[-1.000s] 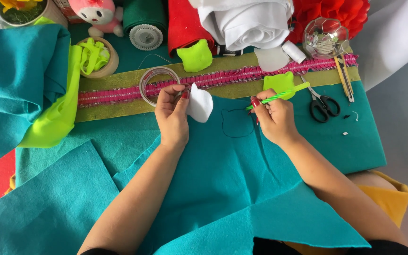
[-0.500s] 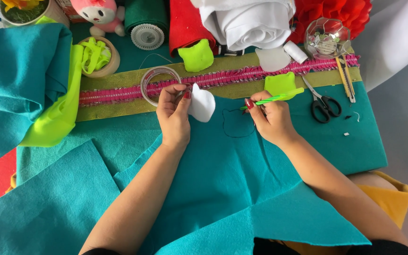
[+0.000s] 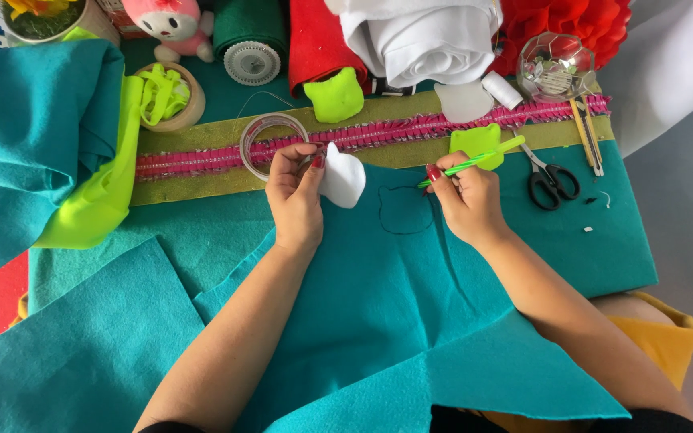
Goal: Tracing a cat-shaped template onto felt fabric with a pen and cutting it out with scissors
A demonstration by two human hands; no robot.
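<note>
Fingers of my left hand [image 3: 294,192] pinched the white felt template [image 3: 342,178] at its edge above the teal felt sheet [image 3: 378,305]; my right hand [image 3: 463,196] gripped a green pen [image 3: 475,163] beside the traced outline [image 3: 404,210]. I judged the template light, floppy, best held by its rim.

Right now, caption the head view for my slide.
Left hand lifts white template; right hand holds green pen over teal felt.
</note>
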